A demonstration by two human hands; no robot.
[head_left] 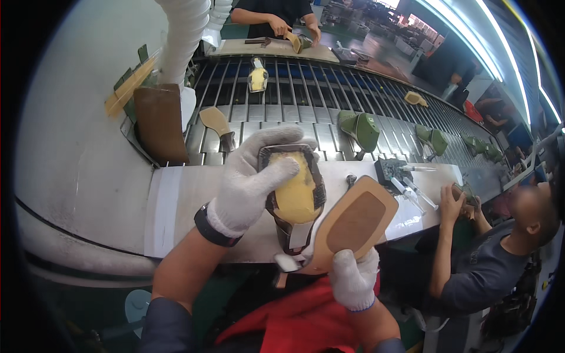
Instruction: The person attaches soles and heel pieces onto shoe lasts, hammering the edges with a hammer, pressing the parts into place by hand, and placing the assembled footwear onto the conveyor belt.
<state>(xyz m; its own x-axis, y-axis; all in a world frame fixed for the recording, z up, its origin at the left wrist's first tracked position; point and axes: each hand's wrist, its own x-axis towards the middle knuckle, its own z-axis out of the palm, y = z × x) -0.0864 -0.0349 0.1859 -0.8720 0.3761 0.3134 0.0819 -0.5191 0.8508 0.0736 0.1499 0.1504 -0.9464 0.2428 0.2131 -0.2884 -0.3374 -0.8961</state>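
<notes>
My left hand (235, 194), in a white knitted glove, is wrapped round a dark shoe upper on a last (301, 203), turned bottom up. Its thumb lies on the yellow underside, which has dark, rough edges. In my right hand (354, 281), also gloved, is a tan shoe sole (376, 197) with a brown oval panel facing me. The sole is tilted just right of the upper, its narrow end low and near the upper's heel end. Whether the two touch there I cannot tell. Below them shows a small white-topped piece (286, 263), partly hidden.
On the worktable (247, 250) lie syringes (409, 194) by a dark green block (389, 169). The slatted conveyor (282, 112) behind carries a tan sole (215, 120), a yellow-bottomed shoe (257, 79) and several green shoes (360, 130). Co-workers (500, 253) handle shoes at right and across. A white hose (179, 35) hangs left.
</notes>
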